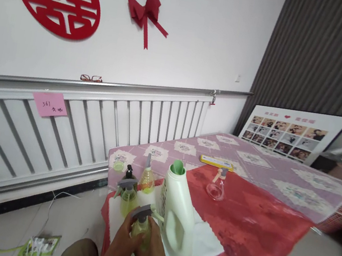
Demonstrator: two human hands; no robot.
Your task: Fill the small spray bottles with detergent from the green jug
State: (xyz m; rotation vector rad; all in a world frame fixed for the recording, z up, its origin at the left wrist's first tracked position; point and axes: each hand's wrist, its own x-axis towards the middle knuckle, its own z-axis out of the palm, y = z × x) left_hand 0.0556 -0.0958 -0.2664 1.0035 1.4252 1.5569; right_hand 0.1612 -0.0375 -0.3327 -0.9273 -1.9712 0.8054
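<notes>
My left hand point(123, 241) and my right hand point(154, 244) are both wrapped around a green spray bottle point(142, 230) with a grey trigger head, held upright near the table's front edge. Right beside it stands a large pale-green jug point(178, 216) with a handle and an open green spout. Behind my hands are a second green spray bottle point(128, 199), a dark pump bottle point(129, 173) and a clear bottle point(147, 179) with yellow liquid and a grey tip. The jug stands on a white cloth point(209, 241).
A clear spray bottle point(216, 189) stands on the red cloth point(251, 215), with a yellow box point(216, 162) behind it. A green cap point(118, 166) lies at the far left of the table. A white radiator point(146, 119) runs along the wall.
</notes>
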